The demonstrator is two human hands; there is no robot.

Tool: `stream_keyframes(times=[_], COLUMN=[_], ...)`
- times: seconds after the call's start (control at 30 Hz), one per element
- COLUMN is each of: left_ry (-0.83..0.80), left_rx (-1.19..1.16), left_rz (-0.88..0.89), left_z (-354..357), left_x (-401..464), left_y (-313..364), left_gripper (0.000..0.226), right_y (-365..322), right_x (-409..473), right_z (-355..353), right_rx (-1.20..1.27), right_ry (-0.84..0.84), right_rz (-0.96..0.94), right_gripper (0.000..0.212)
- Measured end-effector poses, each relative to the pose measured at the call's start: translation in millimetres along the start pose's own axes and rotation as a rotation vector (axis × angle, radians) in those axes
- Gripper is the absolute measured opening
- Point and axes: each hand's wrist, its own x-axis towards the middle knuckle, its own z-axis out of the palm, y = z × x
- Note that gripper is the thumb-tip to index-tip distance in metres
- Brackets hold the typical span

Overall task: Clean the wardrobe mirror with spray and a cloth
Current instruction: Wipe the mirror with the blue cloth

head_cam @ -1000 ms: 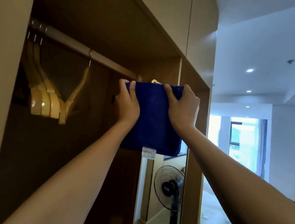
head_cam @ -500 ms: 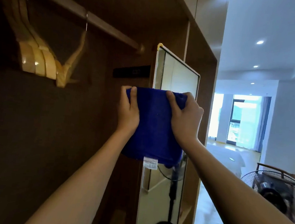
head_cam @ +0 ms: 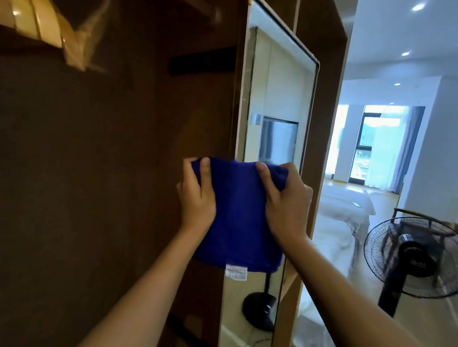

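Observation:
A tall narrow mirror [head_cam: 278, 100] with a thin dark frame stands out from the dark wooden wardrobe [head_cam: 98, 179]. A folded blue cloth [head_cam: 238, 218] with a white label at its lower edge lies flat against the mirror's middle part. My left hand [head_cam: 197, 198] presses the cloth's left top corner, and my right hand [head_cam: 286, 202] presses its right top corner. The cloth hides the mirror behind it. No spray bottle is in view.
Pale wooden hangers [head_cam: 34, 18] hang from a rail at the top left inside the wardrobe. A black standing fan [head_cam: 418, 259] stands on the floor at the right, in front of a white bed [head_cam: 338, 231]. The fan's base shows reflected low in the mirror.
Both hands have slid the blue cloth down the mirror from its top edge to its middle. The view has dropped with them, so the mirror's upper part now shows.

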Motion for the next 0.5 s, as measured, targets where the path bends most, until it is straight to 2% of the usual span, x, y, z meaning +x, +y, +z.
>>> stream_keyframes(times=[0.2, 0.33, 0.5], left_ry=[-0.018, -0.02, -0.036], left_rx=[0.046, 0.072, 0.103], left_rz=[-0.018, -0.046, -0.085], left_z=[-6, -10, -14], left_x=[-27, -45, -69], left_y=[-22, -29, -46], left_gripper=[0.029, 0.022, 0.019], right_y=[13, 23, 40], right_x=[-30, -48, -73], right_z=[0, -1, -1], right_rx=[-0.048, -0.074, -0.088], right_ry=[-0.018, -0.039, -0.061], right_rz=[0.016, 0.02, 0.013], right_gripper=[0.028, 0.024, 0.028])
